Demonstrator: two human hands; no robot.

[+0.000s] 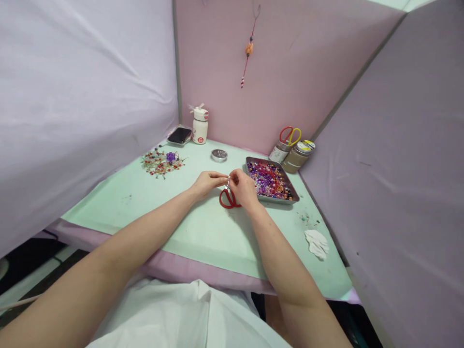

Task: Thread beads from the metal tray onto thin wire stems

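Note:
My left hand (210, 182) and my right hand (242, 186) meet over the middle of the table, fingertips nearly touching. Both are closed in a pinch around something small and pale, too tiny to name. Just below the fingers lies a pair of red-handled scissors (225, 199) on the green cloth, its blades partly behind my fingertips. To the right of my right hand sits a dark metal tray (279, 199) full of purple, red and clear beads (268, 180). A small round tin (219, 155) stands beyond my hands.
A pile of beaded strings (163, 164) lies at left. At the back are a phone (180, 136), a white bottle (200, 126), a can with scissors (280, 151) and a jar (297, 157). A white cloth (317, 244) lies at right. A beaded cord (249, 50) hangs on the pink wall.

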